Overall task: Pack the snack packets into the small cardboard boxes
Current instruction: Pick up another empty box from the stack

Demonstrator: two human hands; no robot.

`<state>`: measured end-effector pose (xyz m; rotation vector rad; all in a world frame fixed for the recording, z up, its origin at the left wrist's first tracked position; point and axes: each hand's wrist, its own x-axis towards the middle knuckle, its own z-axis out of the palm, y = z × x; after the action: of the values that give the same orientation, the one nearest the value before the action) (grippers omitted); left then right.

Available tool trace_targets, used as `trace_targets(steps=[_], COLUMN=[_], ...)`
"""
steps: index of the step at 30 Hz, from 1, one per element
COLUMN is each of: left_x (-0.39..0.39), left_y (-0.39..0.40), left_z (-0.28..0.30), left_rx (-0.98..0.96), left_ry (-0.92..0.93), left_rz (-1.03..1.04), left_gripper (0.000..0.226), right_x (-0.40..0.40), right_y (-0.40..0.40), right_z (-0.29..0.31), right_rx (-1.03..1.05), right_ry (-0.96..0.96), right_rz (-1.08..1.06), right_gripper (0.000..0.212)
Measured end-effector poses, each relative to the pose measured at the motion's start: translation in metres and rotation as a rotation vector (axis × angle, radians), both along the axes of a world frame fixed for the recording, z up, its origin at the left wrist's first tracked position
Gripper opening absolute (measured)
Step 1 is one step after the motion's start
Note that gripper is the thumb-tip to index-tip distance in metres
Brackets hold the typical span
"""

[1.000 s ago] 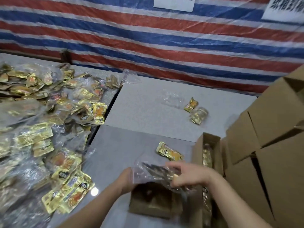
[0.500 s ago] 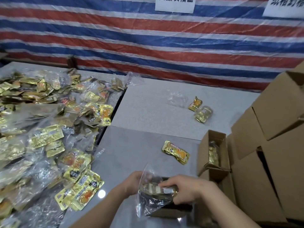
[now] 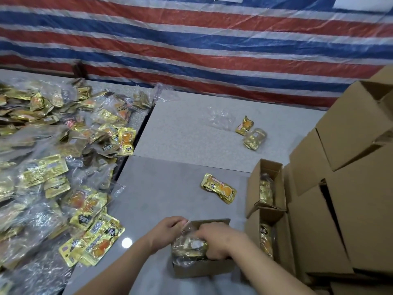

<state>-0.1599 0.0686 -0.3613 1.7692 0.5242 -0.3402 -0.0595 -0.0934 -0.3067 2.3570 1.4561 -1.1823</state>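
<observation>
Two bare hands work at a small open brown cardboard box (image 3: pixel 204 268) that sits on the grey speckled desk (image 3: pixel 180 141) at the near edge of the view. The right hand (image 3: pixel 221 241) reaches into the box from above, its fingers curled round a clear plastic bag of gold snack packets (image 3: pixel 189 248), which lies partly inside the box. The left hand (image 3: pixel 168 229) is at the box's far left corner, its fingers pinching the upper edge of the same bag (the exact hold is partly hidden by the plastic).

Just right of this box stand two more small open cardboard boxes, one nearer (image 3: pixel 268 237) and one farther (image 3: pixel 266 184), each with gold packets showing inside. Behind them, a stack of larger brown cardboard cartons (image 3: pixel 350 188) fills the right side.

A loose gold foil snack packet with an orange picture (image 3: pixel 219 190) lies on the desk beyond the hands, apart from the boxes. Farther back lie a smaller gold packet (image 3: pixel 244 125), a small clear bag of packets (image 3: pixel 254 139) just beside it, and an empty-looking crumpled clear wrapper (image 3: pixel 221 118).

A big heap of gold snack packets and clear bags (image 3: pixel 53 156) covers the left of the desk. A red, white and blue striped tarpaulin (image 3: pixel 191 50) hangs behind.
</observation>
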Motion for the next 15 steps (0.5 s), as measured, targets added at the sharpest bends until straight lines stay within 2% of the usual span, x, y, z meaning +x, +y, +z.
trace_targets(steps=[2,6,9,12,15], left_x=[0.0,0.002,0.004,0.007,0.008], left_y=[0.002,0.006,0.005,-0.002,-0.011], left_z=[-0.002,-0.007,-0.008,-0.007,-0.008], left_rx=[0.032,0.039,0.108,0.201,0.239], left_ry=[-0.016,-0.057,-0.09,-0.117,-0.128], left_rz=[-0.009,0.03,-0.019,-0.092,-0.108], left_gripper=[0.026,0.023,0.023,0.024,0.024], right_x=[-0.007,-0.012,-0.012,-0.019,-0.034], right_y=[0.007,0.009,0.016,0.024,0.022], right_z=[-0.014,-0.026,-0.025,-0.028,-0.051], right_rx=[-0.002,0.008,-0.1,-0.226,-0.331], right_ry=[0.002,-0.002,-0.028,-0.136,-0.214], right_rz=[-0.027,-0.06,-0.011,0.104,0.163], right_gripper=[0.061,0.057,0.063,0.072,0.069])
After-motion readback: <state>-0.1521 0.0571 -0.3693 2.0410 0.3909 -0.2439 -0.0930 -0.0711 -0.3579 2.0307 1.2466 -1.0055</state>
